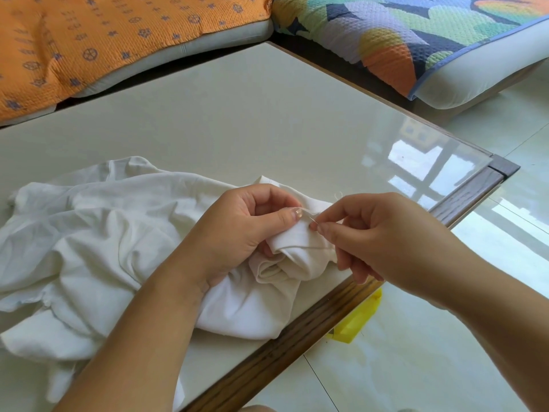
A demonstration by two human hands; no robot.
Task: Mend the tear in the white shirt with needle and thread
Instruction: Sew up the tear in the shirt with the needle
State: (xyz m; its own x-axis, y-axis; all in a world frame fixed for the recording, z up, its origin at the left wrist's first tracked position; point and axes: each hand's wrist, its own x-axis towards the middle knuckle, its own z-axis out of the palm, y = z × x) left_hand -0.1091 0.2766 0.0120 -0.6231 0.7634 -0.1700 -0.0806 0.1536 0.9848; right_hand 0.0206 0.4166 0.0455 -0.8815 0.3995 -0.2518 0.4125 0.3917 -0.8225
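Two curled hands: left hand (237,230) around a white shirt (98,233) fold, right hand (377,233) in pinch on needle (310,217).

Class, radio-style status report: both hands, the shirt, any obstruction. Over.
Left hand grips bunched white shirt. Right hand pinches needle at fold. Nothing blocking.
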